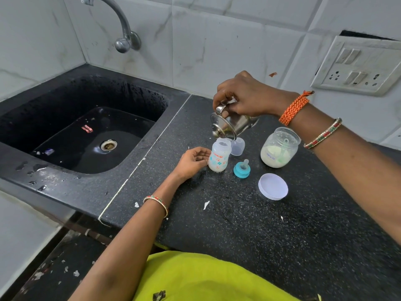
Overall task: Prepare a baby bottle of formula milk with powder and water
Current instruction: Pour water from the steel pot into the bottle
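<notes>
A small baby bottle with printed patterns stands open on the black counter, whitish contents at its bottom. My left hand rests beside it, fingertips touching its left side. My right hand grips a steel kettle by its top and tilts it, the lidded mouth just over the bottle's opening. The teal nipple ring lies to the bottle's right. A clear jar of formula powder stands open with a scoop inside. Its white lid lies flat nearer me.
The bottle's clear cap stands behind the bottle. A black sink with a tap lies to the left. A switch panel is on the tiled wall at right. Paper scraps dot the counter.
</notes>
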### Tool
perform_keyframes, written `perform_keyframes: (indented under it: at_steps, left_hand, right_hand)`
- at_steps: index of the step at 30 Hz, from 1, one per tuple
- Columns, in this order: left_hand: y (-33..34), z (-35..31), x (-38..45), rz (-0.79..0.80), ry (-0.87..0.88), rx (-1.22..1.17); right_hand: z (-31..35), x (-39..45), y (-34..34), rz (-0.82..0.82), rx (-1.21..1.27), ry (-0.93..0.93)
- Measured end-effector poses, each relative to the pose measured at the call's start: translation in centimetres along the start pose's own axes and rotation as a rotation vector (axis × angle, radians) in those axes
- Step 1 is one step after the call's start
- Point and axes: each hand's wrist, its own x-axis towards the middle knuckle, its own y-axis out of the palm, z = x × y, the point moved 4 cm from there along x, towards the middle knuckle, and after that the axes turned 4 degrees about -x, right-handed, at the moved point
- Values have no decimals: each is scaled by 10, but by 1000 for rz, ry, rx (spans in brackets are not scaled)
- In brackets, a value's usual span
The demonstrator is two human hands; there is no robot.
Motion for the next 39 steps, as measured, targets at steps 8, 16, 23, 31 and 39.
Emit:
perform_keyframes:
  at_steps: [8,16,23,31,39]
  left_hand:
    - [0,-2,-1,1,-3,1]
    - [-1,-4,-4,-5,-21,-48]
    - [-3,-19,7,-79,-14,-140]
    - [12,-96,51,74,117,-57]
    - [24,-121,163,60,206,-27]
  right_hand:
    - [-12,-18,8,-54,136,96]
    - [-35,-50,21,-244,410,290]
    - [-69,-76,53,-396,712,493]
    - [-112,-85,71,-641,1132,723]
    - [-181,-37,85,-817,1497,884]
